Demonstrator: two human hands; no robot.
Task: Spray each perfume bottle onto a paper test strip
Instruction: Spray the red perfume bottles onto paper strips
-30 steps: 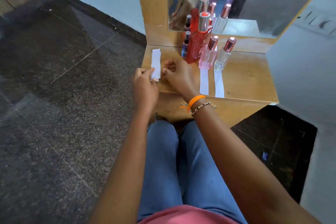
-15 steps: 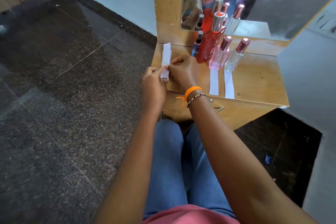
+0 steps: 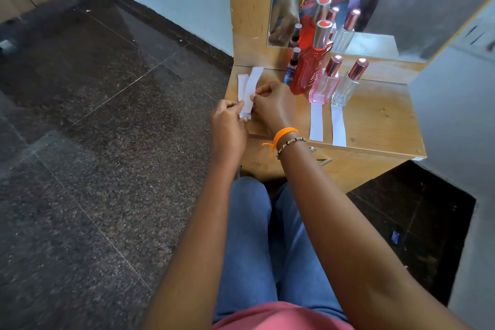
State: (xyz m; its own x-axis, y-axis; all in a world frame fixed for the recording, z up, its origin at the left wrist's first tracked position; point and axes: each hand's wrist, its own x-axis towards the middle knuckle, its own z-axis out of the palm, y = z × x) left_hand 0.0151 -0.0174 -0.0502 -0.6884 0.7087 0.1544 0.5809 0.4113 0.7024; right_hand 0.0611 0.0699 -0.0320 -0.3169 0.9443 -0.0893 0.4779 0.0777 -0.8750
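Four perfume bottles [image 3: 310, 72], red and pink liquid, hands [image 3: 249, 112] pinching strips [image 3: 247, 94]

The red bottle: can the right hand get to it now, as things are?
Probably yes, but not at once. The red bottle stands close beyond the right hand with nothing between them, yet that hand is pinching a paper strip together with the left hand.

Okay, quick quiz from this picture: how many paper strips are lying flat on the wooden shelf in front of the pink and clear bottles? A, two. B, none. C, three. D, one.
A: two white strips lie side by side on the shelf, one in front of the pink bottle, one in front of the clear bottle; other strips are held in the hands at the shelf's left end.
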